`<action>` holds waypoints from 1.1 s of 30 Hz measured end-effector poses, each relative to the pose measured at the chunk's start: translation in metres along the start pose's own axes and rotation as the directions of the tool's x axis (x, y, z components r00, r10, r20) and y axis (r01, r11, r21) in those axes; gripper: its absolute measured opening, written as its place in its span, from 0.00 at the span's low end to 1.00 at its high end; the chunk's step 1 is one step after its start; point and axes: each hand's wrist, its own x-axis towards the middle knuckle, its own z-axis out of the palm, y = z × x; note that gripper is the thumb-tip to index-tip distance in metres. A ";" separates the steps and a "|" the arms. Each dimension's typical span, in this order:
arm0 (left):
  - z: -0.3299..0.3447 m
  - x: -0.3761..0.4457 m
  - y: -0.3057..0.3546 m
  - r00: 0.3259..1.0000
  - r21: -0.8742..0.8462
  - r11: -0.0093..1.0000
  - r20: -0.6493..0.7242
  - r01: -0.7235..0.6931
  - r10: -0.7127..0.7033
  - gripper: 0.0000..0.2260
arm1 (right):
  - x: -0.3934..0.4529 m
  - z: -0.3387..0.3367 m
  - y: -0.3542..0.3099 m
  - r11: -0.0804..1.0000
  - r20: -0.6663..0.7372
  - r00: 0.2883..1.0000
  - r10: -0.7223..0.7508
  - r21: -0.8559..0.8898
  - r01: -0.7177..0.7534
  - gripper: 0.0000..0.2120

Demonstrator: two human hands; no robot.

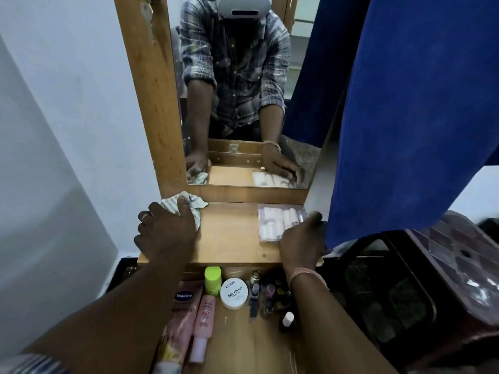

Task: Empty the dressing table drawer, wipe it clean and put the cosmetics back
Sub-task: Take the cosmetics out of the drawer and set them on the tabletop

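My left hand [164, 228] grips a striped cloth [189, 202] at the back left corner of the dressing table top [232, 238]. My right hand [302, 238] rests on the near right end of a clear plastic pack of pale cosmetics [275, 221], which lies at the right end of the top; its fingers are blurred. Below the top, the open drawer [243, 336] holds a Vaseline tube [181, 311], a pink bottle [204, 319], a green-capped bottle [212, 279], a white nail polish remover tub [234, 292] and several small nail polish bottles [266, 292].
A wood-framed mirror [243, 90] stands behind the top and reflects me. A blue curtain [405, 117] hangs at the right, touching the table's corner. A dark brown plastic chair [432, 279] sits at the lower right. A white wall [67, 130] closes the left side.
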 end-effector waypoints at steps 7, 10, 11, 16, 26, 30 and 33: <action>-0.014 -0.006 -0.010 0.994 0.005 0.996 0.060 -0.092 0.091 0.28 | -0.020 -0.014 0.000 0.976 -0.016 0.981 -0.194 -0.103 0.191 0.25; -0.006 -0.018 -0.012 0.987 0.139 0.978 0.075 -0.153 0.144 0.31 | -0.020 -0.004 0.010 0.910 0.069 0.941 -0.331 -0.240 0.338 0.46; -0.004 -0.020 -0.012 0.986 0.176 0.971 0.072 -0.160 0.149 0.32 | -0.018 -0.002 0.013 0.895 0.088 0.934 -0.347 -0.267 0.357 0.51; -0.003 -0.018 -0.014 0.982 0.227 0.956 0.036 -0.187 0.184 0.33 | -0.008 0.004 0.009 0.889 0.126 0.928 -0.350 -0.268 0.372 0.55; -0.004 -0.013 -0.032 0.948 0.202 0.927 0.041 -0.316 0.315 0.33 | -0.005 0.011 0.012 0.868 0.128 0.908 -0.399 -0.267 0.419 0.51; -0.009 -0.012 -0.030 0.947 0.181 0.929 0.041 -0.322 0.320 0.32 | -0.006 0.012 0.011 0.866 0.130 0.908 -0.397 -0.274 0.418 0.52; -0.012 -0.008 -0.028 0.957 0.141 0.948 0.088 -0.285 0.275 0.33 | -0.008 0.012 0.010 0.874 0.082 0.909 -0.408 -0.254 0.415 0.54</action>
